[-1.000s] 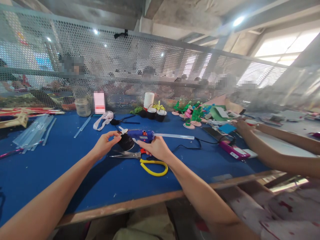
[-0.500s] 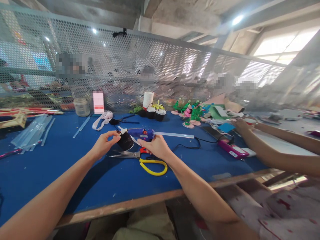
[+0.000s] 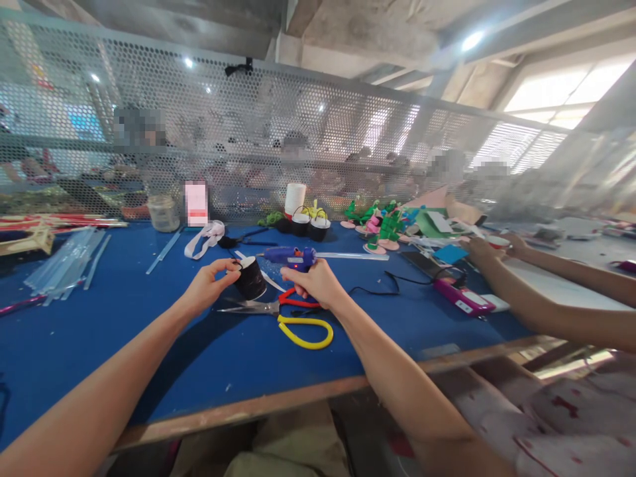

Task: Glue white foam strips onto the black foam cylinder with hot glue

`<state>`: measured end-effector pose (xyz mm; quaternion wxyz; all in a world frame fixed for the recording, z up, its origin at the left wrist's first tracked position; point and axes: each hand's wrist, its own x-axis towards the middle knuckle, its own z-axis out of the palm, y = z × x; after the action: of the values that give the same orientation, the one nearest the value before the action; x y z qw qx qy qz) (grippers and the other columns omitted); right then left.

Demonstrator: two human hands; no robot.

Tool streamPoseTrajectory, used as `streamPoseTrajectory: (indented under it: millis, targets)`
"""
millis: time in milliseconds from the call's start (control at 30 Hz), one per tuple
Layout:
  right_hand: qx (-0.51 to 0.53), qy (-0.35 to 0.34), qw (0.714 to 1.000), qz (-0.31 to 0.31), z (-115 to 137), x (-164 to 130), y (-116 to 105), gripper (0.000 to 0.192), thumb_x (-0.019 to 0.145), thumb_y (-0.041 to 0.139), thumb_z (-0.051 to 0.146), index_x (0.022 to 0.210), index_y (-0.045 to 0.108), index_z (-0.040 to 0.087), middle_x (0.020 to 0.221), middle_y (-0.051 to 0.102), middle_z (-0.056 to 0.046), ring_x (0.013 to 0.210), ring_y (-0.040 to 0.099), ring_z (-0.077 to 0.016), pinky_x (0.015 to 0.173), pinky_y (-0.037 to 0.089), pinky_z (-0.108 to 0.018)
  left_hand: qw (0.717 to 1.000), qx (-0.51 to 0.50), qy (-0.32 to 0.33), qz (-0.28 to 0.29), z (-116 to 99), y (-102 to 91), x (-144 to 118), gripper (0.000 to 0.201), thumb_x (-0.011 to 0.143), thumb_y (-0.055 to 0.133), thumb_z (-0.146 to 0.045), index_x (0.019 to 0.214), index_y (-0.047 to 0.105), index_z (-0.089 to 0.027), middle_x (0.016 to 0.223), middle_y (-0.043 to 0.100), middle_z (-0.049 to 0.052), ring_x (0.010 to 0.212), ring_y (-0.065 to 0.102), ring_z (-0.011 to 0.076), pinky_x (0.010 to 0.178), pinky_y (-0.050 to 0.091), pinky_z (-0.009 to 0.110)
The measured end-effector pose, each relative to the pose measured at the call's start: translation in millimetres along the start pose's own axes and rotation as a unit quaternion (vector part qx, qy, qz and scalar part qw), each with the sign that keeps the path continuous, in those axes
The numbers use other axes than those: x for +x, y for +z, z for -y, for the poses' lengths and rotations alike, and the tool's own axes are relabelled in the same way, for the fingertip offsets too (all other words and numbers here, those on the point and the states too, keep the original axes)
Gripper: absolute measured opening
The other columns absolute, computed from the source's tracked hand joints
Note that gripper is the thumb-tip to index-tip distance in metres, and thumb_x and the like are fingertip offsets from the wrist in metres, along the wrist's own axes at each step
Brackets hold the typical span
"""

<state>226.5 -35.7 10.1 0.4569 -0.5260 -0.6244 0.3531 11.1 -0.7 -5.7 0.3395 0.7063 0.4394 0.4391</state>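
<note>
My left hand (image 3: 207, 286) pinches the rim of a small black cup (image 3: 251, 279) and holds it tilted just above the blue table (image 3: 149, 344). My right hand (image 3: 314, 281) grips a blue glue gun (image 3: 291, 255) with a clear glue stick (image 3: 352, 256) poking out of its back; the nozzle points left, a little above and right of the cup. Scissors (image 3: 283, 315) with a red and a yellow handle lie on the table below both hands. The gun's black cord (image 3: 382, 289) trails off to the right.
A bundle of clear glue sticks (image 3: 64, 265) lies far left. A jar (image 3: 163, 212), a white ribbon (image 3: 203, 238), small black baskets (image 3: 311, 226) and green and pink craft flowers (image 3: 382, 228) stand along the mesh fence. Another person's arms (image 3: 536, 298) work at right beside a pink device (image 3: 462, 298).
My right hand has lifted the glue gun up and to the right, away from the cup, uncovering the red scissor handle. The left hand has turned the cup slightly.
</note>
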Motion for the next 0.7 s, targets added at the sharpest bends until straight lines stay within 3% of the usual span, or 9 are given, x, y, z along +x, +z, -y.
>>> streamPoseTrajectory:
  millis: [133, 267, 500, 600, 700]
  targets:
    - [0.060, 0.031, 0.996, -0.052, -9, 15, -11, 0.013, 0.061, 0.060, 0.024, 0.060, 0.052, 0.015, 0.037, 0.047, 0.007, 0.032, 0.041, -0.0058, 0.034, 0.032, -0.017, 0.999, 0.034, 0.027, 0.000, -2, -0.8, 0, 0.030, 0.062, 0.057, -0.050, 0.065, 0.057, -0.020, 0.101, 0.063, 0.010, 0.106, 0.051, 0.0255, 0.097, 0.030, 0.039]
    - [0.010, 0.073, 0.989, -0.130, -24, 34, -23, 0.014, 0.066, 0.058, 0.023, 0.056, 0.053, 0.014, 0.048, 0.056, 0.001, 0.042, 0.051, -0.0077, 0.043, 0.039, -0.018, 0.996, 0.073, 0.053, 0.003, -1, -1.5, 0, 0.025, 0.066, 0.053, -0.043, 0.067, 0.057, -0.018, 0.104, 0.061, 0.012, 0.107, 0.050, 0.0247, 0.098, 0.030, 0.038]
    - [-0.141, 0.140, 0.972, -0.121, -52, 55, -24, 0.035, 0.074, 0.055, 0.029, 0.043, 0.050, 0.015, 0.038, 0.051, -0.003, 0.037, 0.051, -0.0134, 0.045, 0.040, -0.025, 0.985, 0.130, 0.109, -0.003, 2, 0.0, -1, 0.022, 0.069, 0.051, -0.038, 0.070, 0.059, -0.018, 0.108, 0.057, 0.011, 0.108, 0.048, 0.0243, 0.098, 0.031, 0.039]
    - [-0.217, 0.147, 0.956, -0.130, -51, 54, -22, 0.031, 0.072, 0.058, 0.025, 0.043, 0.053, 0.015, 0.051, 0.060, -0.012, 0.063, 0.062, -0.0234, 0.060, 0.044, -0.031, 0.980, 0.155, 0.126, 0.001, 0, 1.0, -2, 0.020, 0.070, 0.050, -0.036, 0.070, 0.060, -0.018, 0.107, 0.056, 0.009, 0.107, 0.048, 0.0243, 0.098, 0.031, 0.040]
    - [-0.276, 0.123, 0.940, -0.155, -37, 47, -18, 0.017, 0.070, 0.061, 0.021, 0.056, 0.062, 0.012, 0.088, 0.063, -0.022, 0.099, 0.053, -0.0322, 0.082, 0.038, -0.041, 0.974, 0.182, 0.133, 0.001, -3, 1.6, -3, 0.018, 0.071, 0.050, -0.034, 0.071, 0.060, -0.019, 0.108, 0.055, 0.009, 0.108, 0.048, 0.0241, 0.098, 0.031, 0.041]
